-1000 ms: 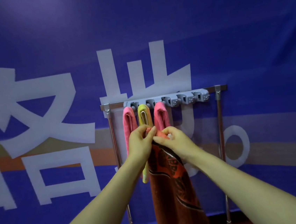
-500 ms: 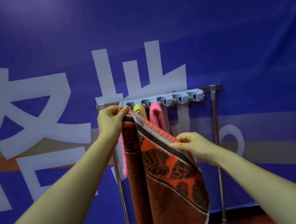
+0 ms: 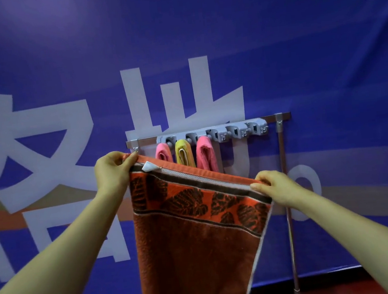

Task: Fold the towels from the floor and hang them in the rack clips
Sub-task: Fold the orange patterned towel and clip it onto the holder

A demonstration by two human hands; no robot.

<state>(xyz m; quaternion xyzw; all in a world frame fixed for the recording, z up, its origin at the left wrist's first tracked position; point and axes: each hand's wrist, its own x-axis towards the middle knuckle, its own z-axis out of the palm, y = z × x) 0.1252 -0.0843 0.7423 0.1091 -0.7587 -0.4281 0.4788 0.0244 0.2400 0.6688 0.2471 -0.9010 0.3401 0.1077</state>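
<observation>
The orange leaf-print towel (image 3: 192,230), pinched shut at its top corners by the left hand (image 3: 112,169) and right hand (image 3: 275,187) at mid-frame below the rack clips (image 3: 213,133), could easily be folded crooked since it's held slanted, though it's now spread way wider than half a second ago.

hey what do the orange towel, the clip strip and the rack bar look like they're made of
Orange towel: looks like terry cloth, matte and nubby, with a woven leaf band and a flat hem.
Clip strip: probably moulded plastic, uniform grey with a dull sheen.
Rack bar: likely metal tubing, with a bright reflective surface.
</observation>
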